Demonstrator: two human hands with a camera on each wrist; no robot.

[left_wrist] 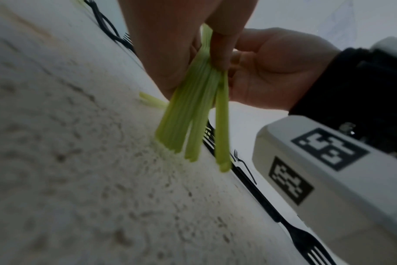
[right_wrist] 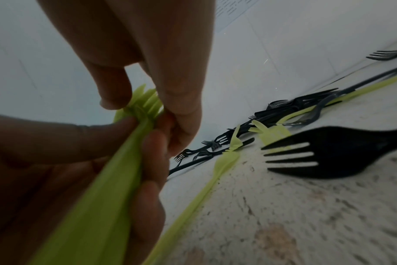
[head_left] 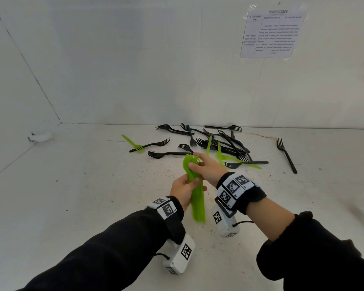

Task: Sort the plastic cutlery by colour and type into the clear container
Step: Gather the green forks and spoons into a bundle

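A paper sheet (head_left: 273, 31) taped to the white wall carries the heading "INSIGHTTRACE" at its top; the table of small print beneath it is too blurred to read. Black-and-white square code markers (head_left: 168, 209) sit on the wrist-worn bands and camera housings, with no legible characters.

Two hands: left hand (head_left: 182, 191), right hand (head_left: 206, 168). One bundle of green forks (head_left: 195, 192) at frame centre (individual count not discernible). Loose green forks: one upper left (head_left: 135, 144), several in the black fork pile (head_left: 214, 139), uncountable. One posted sheet (head_left: 272, 31), upper right.
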